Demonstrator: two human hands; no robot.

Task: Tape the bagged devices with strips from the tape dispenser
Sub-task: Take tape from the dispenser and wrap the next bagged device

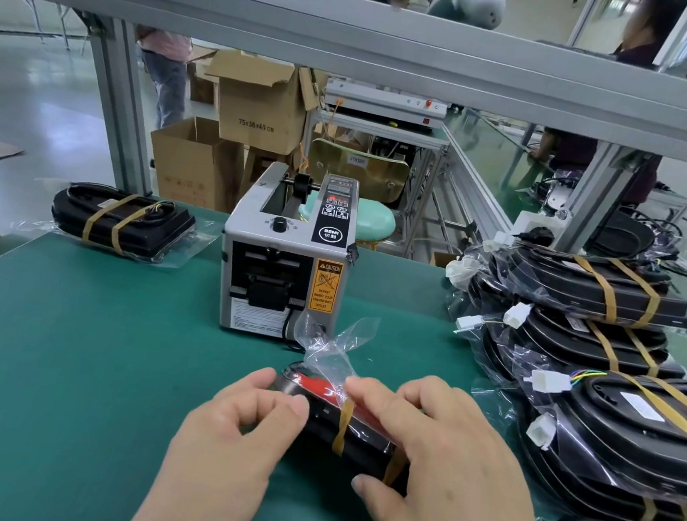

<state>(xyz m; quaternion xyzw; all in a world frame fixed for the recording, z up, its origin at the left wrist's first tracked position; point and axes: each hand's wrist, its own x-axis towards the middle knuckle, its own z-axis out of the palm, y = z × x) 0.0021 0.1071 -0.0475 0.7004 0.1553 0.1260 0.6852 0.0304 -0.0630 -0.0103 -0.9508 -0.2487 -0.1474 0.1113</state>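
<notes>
A black device with a red lens sits in a clear bag on the green mat, near the front. Two tan tape strips wrap it. Loose bag plastic sticks up at its far end. My left hand grips the device's left side with curled fingers. My right hand lies over its right part, fingers curled on the bag and thumb at the near edge. The grey tape dispenser stands just behind; I see no strip at its outlet.
A pile of taped bagged devices with white connectors fills the right side. One taped bagged device lies at the back left. An aluminium frame beam crosses overhead. Cardboard boxes and people stand beyond the bench.
</notes>
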